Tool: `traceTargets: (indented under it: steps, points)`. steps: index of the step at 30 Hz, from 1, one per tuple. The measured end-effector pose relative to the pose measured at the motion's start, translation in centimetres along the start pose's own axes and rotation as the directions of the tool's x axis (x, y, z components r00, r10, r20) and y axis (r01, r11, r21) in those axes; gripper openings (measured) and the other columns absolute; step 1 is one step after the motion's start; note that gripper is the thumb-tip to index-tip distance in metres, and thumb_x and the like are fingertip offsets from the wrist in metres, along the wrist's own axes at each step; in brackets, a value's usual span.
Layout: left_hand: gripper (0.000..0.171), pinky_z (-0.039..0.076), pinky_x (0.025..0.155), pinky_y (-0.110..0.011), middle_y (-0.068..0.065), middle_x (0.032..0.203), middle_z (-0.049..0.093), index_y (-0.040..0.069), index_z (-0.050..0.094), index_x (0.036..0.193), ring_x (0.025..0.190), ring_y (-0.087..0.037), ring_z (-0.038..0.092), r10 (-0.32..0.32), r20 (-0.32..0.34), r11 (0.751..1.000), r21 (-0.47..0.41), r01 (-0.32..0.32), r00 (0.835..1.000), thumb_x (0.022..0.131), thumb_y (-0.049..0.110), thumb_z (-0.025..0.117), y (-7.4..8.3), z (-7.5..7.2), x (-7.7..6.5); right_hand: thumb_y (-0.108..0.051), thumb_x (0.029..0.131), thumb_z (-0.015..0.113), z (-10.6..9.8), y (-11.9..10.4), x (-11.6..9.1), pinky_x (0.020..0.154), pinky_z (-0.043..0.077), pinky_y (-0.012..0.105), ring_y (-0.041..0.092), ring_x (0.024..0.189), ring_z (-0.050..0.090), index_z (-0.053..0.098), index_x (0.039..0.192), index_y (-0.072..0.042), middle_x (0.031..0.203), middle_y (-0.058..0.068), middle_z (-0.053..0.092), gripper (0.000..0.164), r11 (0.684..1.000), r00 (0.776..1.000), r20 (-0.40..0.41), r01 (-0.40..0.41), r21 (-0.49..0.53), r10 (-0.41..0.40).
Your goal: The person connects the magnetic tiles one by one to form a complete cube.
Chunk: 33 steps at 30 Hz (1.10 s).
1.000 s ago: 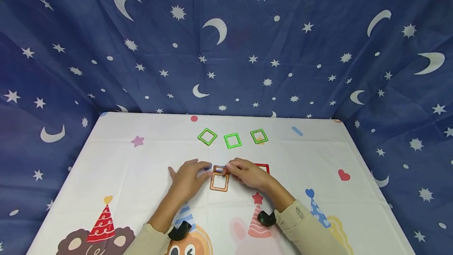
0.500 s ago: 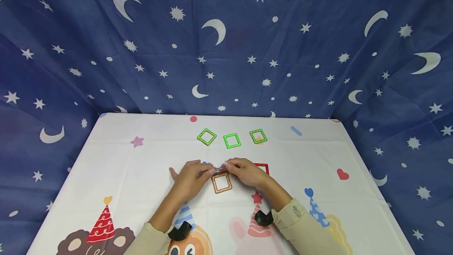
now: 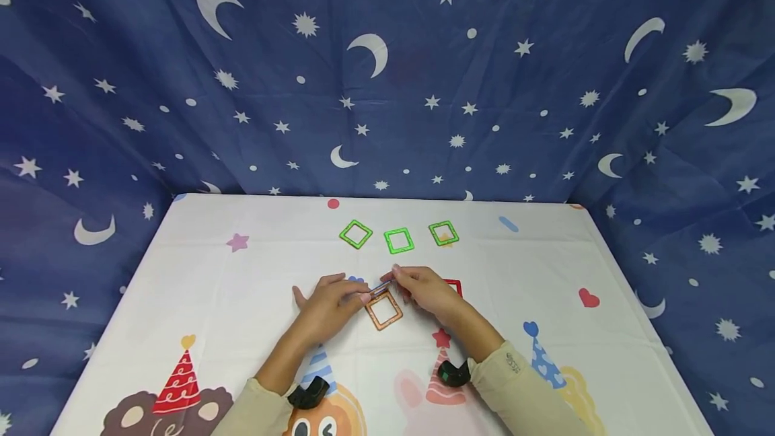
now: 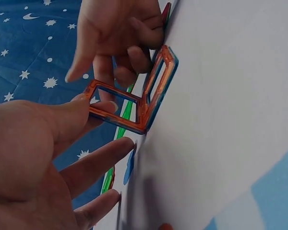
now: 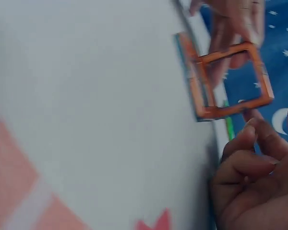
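Two orange square-frame magnetic tiles meet along one edge. One flat tile [image 3: 391, 322] lies low over the table, and the raised tile [image 3: 380, 289] stands up from its far edge. Blue shows along their outer sides in the left wrist view. My left hand [image 3: 329, 308] pinches the raised tile's free corner between thumb and index finger, its other fingers spread. My right hand [image 3: 426, 291] is at the raised tile's other side, thumb lifted away and fingers loosely bent. In the right wrist view, a fingertip [image 5: 249, 115] of it is right at the frame's edge.
Three green square tiles lie in a row beyond the hands: left tile [image 3: 349, 241], middle tile [image 3: 402, 250] and right tile [image 3: 448, 243]. A red square tile [image 3: 453, 281] is partly hidden behind the right hand. A blue starry curtain [image 3: 387, 120] hangs behind the table.
The joined orange tiles have turned, the flat one swinging slightly right. The raised tile has tipped up from its earlier slant. The right thumb has lifted off the tile.
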<state>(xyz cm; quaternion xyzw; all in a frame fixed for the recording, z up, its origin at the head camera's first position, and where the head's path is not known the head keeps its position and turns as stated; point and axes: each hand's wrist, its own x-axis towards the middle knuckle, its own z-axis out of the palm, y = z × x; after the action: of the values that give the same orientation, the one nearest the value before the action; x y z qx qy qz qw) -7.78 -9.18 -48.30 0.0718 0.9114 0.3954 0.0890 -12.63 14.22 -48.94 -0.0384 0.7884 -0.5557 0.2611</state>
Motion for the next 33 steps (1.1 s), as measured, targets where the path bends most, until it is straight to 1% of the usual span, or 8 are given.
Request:
traceTargets:
  steps: [3, 7, 12, 16, 21, 25, 28, 33]
  points:
    - [0.018, -0.015, 0.103, -0.086, 0.006, 0.130, 0.071, 0.035, 0.077, 0.113, 0.147, -0.028, 0.042, -0.005, 0.017, 1.000, -0.008, 0.005, 1.000, 0.098, 0.039, 0.067, -0.2, -0.1, 0.0, -0.041, 0.108, 0.048, -1.1, -0.4, -0.5, 0.051, 0.032, 0.023, 0.016, 0.065, 0.042, 0.074, 0.123, -0.012, 0.077, 0.002, 0.049, 0.042, 0.995, 0.999, -0.013, -0.040, 0.087, 0.041]
    - [0.017, -0.016, 0.104, -0.085, 0.008, 0.130, 0.071, 0.036, 0.076, 0.112, 0.148, -0.026, 0.041, -0.007, 0.024, 1.000, -0.007, 0.008, 1.000, 0.097, 0.040, 0.068, -0.2, -0.1, 0.1, -0.039, 0.106, 0.054, -3.6, -0.6, -1.8, 0.053, 0.032, 0.025, 0.017, 0.066, 0.040, 0.071, 0.126, -0.008, 0.077, 0.002, 0.047, 0.041, 0.995, 0.996, -0.079, -0.032, 0.093, 0.039]
    - [0.021, -0.017, 0.104, -0.084, 0.007, 0.129, 0.072, 0.033, 0.077, 0.114, 0.149, -0.027, 0.040, -0.010, 0.039, 1.000, -0.015, 0.011, 0.999, 0.097, 0.041, 0.069, -0.3, -0.3, 0.1, -0.033, 0.100, 0.067, -6.9, 0.7, -2.7, 0.059, 0.038, 0.028, 0.021, 0.070, 0.045, 0.072, 0.124, -0.007, 0.086, 0.006, 0.057, 0.036, 0.998, 0.978, -0.201, -0.060, -0.015, 0.056]
    - [0.020, -0.017, 0.105, -0.084, 0.005, 0.128, 0.073, 0.034, 0.077, 0.113, 0.149, -0.028, 0.039, -0.016, 0.057, 1.000, -0.023, 0.017, 0.998, 0.097, 0.042, 0.068, -0.2, -0.4, 0.0, -0.037, 0.094, 0.074, -9.0, 2.2, -2.6, 0.062, 0.044, 0.028, 0.020, 0.079, 0.051, 0.074, 0.120, -0.009, 0.089, 0.004, 0.061, 0.037, 0.989, 0.961, -0.268, -0.104, -0.107, 0.072]
    - [0.021, -0.017, 0.105, -0.084, 0.003, 0.129, 0.072, 0.033, 0.077, 0.114, 0.150, -0.029, 0.038, -0.014, 0.067, 0.999, -0.032, 0.016, 0.998, 0.097, 0.041, 0.068, -0.2, -0.5, 0.0, -0.037, 0.090, 0.079, -10.6, 3.8, -2.0, 0.063, 0.044, 0.027, 0.019, 0.079, 0.052, 0.076, 0.115, -0.010, 0.086, 0.000, 0.062, 0.038, 0.983, 0.966, -0.244, -0.123, -0.134, 0.087]
    - [0.021, -0.018, 0.106, -0.083, 0.003, 0.128, 0.073, 0.032, 0.077, 0.114, 0.150, -0.030, 0.038, -0.017, 0.076, 0.999, -0.044, 0.020, 0.997, 0.096, 0.040, 0.069, -0.3, -0.6, 0.0, -0.034, 0.083, 0.086, -11.1, 4.1, -1.6, 0.064, 0.043, 0.027, 0.019, 0.076, 0.051, 0.079, 0.106, -0.011, 0.079, 0.001, 0.059, 0.033, 0.973, 0.977, -0.198, -0.123, -0.196, 0.084]
    - [0.020, -0.019, 0.106, -0.082, 0.003, 0.128, 0.073, 0.032, 0.078, 0.113, 0.150, -0.029, 0.038, -0.016, 0.083, 0.998, -0.053, 0.020, 0.996, 0.096, 0.040, 0.070, -0.5, -0.7, 0.0, -0.033, 0.079, 0.089, -11.0, 3.9, -1.3, 0.064, 0.040, 0.028, 0.019, 0.073, 0.049, 0.079, 0.100, -0.014, 0.074, 0.001, 0.053, 0.030, 0.951, 0.985, -0.163, -0.101, -0.292, 0.055]
    - [0.019, -0.019, 0.106, -0.082, -0.005, 0.138, 0.067, 0.029, 0.079, 0.110, 0.150, -0.032, 0.038, -0.007, 0.094, 0.998, -0.069, 0.014, 0.996, 0.095, 0.038, 0.072, -0.6, -1.0, 0.0, -0.031, 0.075, 0.091, -10.7, 3.8, -1.0, 0.060, 0.036, 0.028, 0.017, 0.067, 0.047, 0.077, 0.092, -0.017, 0.069, 0.000, 0.050, 0.026, 0.900, 0.988, -0.157, -0.052, -0.433, -0.018]
